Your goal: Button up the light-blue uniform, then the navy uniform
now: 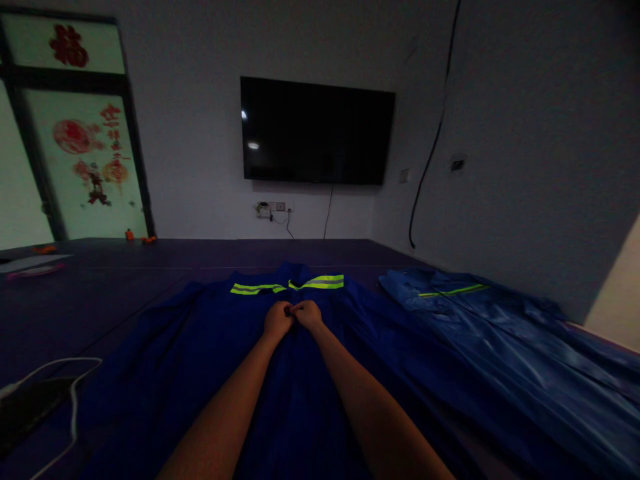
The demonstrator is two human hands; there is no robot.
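A dark blue work jacket (200, 333) lies spread out in front of me, with yellow-green and grey reflective strips (320, 283) across its chest. Both of my hands meet at its front opening, just below the strips. My left hand (278, 321) is closed, fingers bent around the jacket's front edge. My right hand (307, 315) pinches at the same spot, its fingertips against the left hand's. A small dark piece shows between the fingers; what it is I cannot make out.
Another blue garment (480, 320) with a yellow-green strip lies to the right. At the lower left a white cable (75, 400) crosses a dark object. A television (320, 133) hangs on the far wall, and a black cable (430, 160) dangles at the right.
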